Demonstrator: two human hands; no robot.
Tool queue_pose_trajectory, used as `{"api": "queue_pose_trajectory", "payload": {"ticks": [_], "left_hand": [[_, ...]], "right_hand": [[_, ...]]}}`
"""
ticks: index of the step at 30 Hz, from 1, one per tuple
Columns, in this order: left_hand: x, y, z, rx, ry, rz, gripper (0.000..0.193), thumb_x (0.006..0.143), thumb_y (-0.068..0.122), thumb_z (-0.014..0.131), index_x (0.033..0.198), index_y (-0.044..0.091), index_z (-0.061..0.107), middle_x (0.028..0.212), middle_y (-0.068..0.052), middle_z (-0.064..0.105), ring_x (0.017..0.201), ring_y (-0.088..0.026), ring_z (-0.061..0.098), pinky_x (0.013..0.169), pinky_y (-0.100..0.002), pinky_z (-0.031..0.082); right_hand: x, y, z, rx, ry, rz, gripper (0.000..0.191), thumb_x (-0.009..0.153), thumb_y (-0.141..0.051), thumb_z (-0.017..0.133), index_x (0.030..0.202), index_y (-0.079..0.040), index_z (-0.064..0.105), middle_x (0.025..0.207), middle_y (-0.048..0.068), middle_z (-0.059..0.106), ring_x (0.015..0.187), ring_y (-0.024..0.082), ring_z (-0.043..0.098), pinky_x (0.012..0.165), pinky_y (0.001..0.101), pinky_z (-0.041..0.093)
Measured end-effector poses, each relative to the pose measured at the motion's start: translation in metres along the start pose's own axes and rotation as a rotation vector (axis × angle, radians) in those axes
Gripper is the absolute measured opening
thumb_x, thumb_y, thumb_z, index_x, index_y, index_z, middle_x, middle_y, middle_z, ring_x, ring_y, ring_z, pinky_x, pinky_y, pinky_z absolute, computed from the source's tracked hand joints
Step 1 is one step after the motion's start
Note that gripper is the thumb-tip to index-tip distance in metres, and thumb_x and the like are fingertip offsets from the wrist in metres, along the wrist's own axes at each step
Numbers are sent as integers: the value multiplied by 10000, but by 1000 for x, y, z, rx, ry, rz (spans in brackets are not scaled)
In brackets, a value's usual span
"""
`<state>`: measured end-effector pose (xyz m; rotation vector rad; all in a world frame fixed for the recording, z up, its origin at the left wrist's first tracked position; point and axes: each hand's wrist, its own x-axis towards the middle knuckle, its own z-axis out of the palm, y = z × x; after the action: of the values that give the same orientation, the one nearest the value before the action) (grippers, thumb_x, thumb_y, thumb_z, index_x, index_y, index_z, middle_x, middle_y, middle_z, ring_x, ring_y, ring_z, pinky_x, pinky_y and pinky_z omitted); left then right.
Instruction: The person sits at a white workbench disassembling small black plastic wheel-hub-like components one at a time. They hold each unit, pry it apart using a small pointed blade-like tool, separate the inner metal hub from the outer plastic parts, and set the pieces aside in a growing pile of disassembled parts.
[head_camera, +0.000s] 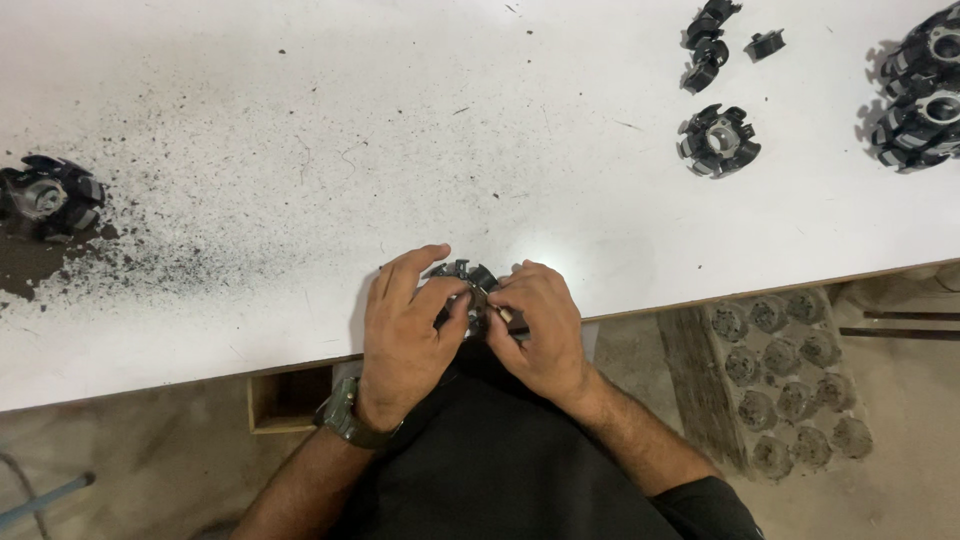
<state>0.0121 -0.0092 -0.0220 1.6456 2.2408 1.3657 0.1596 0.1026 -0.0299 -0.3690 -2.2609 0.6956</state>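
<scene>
While a dusty black rotor (48, 197) sits off at the table's (300, 150) far left, my left hand (405, 325) clamps the black ring part (462, 275) at the near edge. My right hand (535, 325) pinches a small piece (503, 315) against it. Finished-looking rotors (718, 140) and loose clips (710, 45) lie well apart at right; I judge this one midway.

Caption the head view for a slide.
Both hands, left hand and right hand, grip a black slotted round part at the white table's near edge.
</scene>
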Motion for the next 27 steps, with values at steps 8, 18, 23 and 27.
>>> {"api": "queue_pose_trajectory", "payload": {"ticks": [8, 18, 23, 27], "left_hand": [[5, 3, -1, 44, -71, -1, 132, 781, 125, 793, 883, 91, 716, 1279, -105, 641, 1211, -296, 576, 1000, -486, 438], [2, 2, 17, 75, 23, -22, 102, 813, 87, 742, 839, 66, 646, 1239, -83, 667, 1177, -257, 601, 1014, -460, 407], [2, -1, 19, 84, 35, 7, 100, 808, 89, 730, 829, 65, 635, 1224, -93, 665, 1184, -258, 597, 1002, -460, 401], [1, -1, 19, 86, 45, 14, 105, 799, 86, 726, 840, 61, 632, 1234, -96, 664, 1197, -265, 592, 1010, -459, 402]], "right_hand": [[7, -3, -5, 71, -56, 79, 237, 839, -7, 768, 1033, -77, 652, 914, 52, 682, 833, 214, 694, 1111, 522, 536], [6, -2, -4, 40, -69, 56, 236, 849, 1, 753, 1045, -72, 644, 936, 56, 692, 825, 201, 688, 1116, 533, 530], [7, -2, -5, 59, -67, 62, 238, 852, 4, 750, 1052, -65, 642, 963, 58, 705, 882, 217, 705, 1092, 509, 544], [7, -4, -8, 44, -66, 39, 231, 847, 0, 762, 1041, -60, 651, 970, 65, 709, 943, 243, 715, 1069, 484, 556]]}}
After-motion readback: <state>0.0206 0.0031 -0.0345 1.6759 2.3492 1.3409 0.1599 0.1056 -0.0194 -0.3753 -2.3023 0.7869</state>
